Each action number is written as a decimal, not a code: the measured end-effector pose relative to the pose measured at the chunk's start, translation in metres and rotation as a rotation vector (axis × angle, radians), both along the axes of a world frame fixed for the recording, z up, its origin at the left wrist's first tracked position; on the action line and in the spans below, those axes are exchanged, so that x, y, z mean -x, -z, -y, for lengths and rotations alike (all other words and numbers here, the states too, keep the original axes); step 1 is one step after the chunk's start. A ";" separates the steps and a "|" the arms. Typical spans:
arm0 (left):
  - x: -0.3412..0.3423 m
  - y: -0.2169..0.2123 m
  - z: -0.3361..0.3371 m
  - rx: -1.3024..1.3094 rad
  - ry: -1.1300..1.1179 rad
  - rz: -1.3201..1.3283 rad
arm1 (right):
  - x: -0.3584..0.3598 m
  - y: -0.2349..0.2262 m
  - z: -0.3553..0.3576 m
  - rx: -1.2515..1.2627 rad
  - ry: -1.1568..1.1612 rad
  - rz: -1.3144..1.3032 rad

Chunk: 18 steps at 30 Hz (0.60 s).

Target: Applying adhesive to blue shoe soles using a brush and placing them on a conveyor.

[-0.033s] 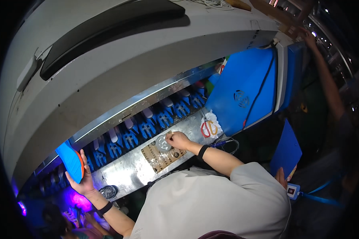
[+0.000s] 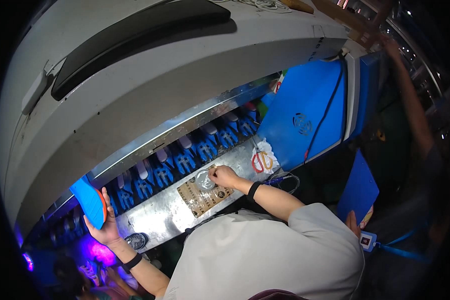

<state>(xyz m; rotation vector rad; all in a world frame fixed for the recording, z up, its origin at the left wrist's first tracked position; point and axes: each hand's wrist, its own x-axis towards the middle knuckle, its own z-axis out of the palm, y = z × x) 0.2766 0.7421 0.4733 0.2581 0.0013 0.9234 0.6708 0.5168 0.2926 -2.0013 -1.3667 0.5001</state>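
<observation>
On the left, my left hand (image 2: pixel 104 227) grips a blue shoe insole (image 2: pixel 89 200) with an orange edge, held upright in front of the machine's metal edge. My right hand (image 2: pixel 223 177) is closed in a pinch at the rim of a small clear round dish (image 2: pixel 205 180); whatever lies between its fingertips is too small to make out. Under the dish is a piece of brown printed paper (image 2: pixel 205 201) on the metal ledge (image 2: pixel 157 220). Red-and-yellow-handled scissors (image 2: pixel 261 159) rest on crumpled white paper to the right of that hand.
Behind the ledge runs a row of blue clamps (image 2: pixel 185 161). A dark round container (image 2: pixel 136 241) stands near my left wrist. The machine's pale hood (image 2: pixel 135 100) curves overhead, with a blue panel (image 2: pixel 305 110) at right. Beside me, another person's hand (image 2: pixel 353 224) holds a blue clipboard (image 2: pixel 356 187).
My left hand and the insole have shifted very slightly to the right. The other person's blue clipboard has moved a little left. My right hand has stayed at the dish.
</observation>
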 end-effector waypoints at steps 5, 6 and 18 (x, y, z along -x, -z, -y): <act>-0.013 -0.004 0.035 -0.160 -0.016 -0.164 | 0.002 0.007 -0.003 -0.199 -0.027 -0.237; -0.022 0.001 0.045 -0.143 -0.061 -0.206 | 0.001 0.009 -0.003 -0.169 0.042 -0.219; -0.073 0.011 0.144 -0.305 0.009 -0.663 | 0.041 -0.147 -0.015 -0.257 -0.166 -0.746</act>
